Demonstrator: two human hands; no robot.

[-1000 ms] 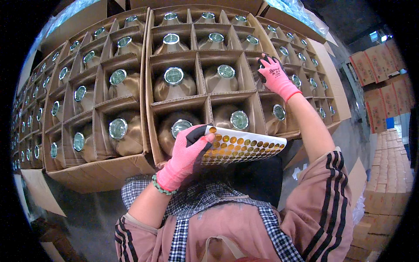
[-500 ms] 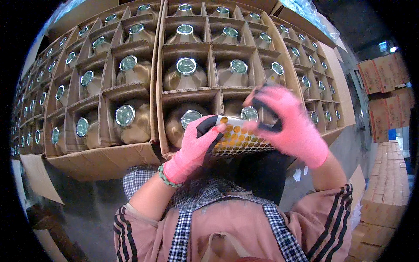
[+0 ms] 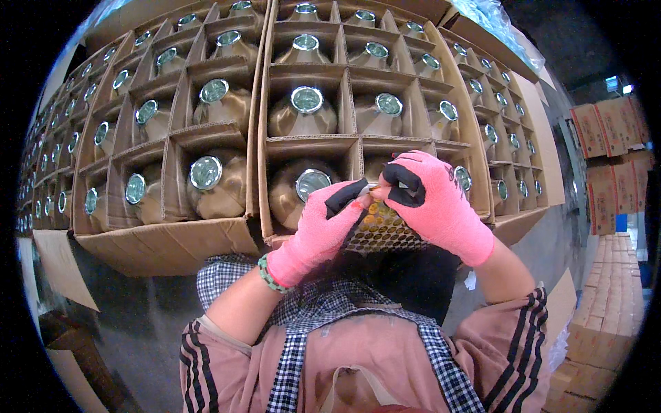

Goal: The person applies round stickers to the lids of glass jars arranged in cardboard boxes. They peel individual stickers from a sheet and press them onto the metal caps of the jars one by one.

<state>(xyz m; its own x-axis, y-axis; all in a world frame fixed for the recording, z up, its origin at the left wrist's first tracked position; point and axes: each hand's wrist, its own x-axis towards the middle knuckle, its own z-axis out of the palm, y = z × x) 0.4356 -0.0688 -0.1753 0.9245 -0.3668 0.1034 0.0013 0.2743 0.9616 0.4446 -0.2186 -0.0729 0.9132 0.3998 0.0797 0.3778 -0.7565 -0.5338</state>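
"What just changed?"

"The right hand (image 3: pixel 441 199). 1 second ago it was by the right-hand edge of the middle carton (image 3: pixel 264 165), among the bottles. Now it has come back to the near edge and meets the left hand (image 3: pixel 322 226)."

"And the sheet?"

"The sheet of gold dots (image 3: pixel 382 230) is between the 2 hands, overlapping the carton's near edge, partly hidden by the gloves. The left thumb and fingers grip its upper left corner, as they did then."

"The right grip?"

"Thumb and finger pinched together at the sheet's upper edge. Whether a dot is between them, I cannot tell."

"What does that mean for the work?"

"I'd judge it is at the sheet now, not at a bottle. The bottle in the 2nd row, by the right-hand edge (image 3: pixel 447 111), is uncovered; a small yellow spot (image 3: pixel 438 126) seems to show on it."
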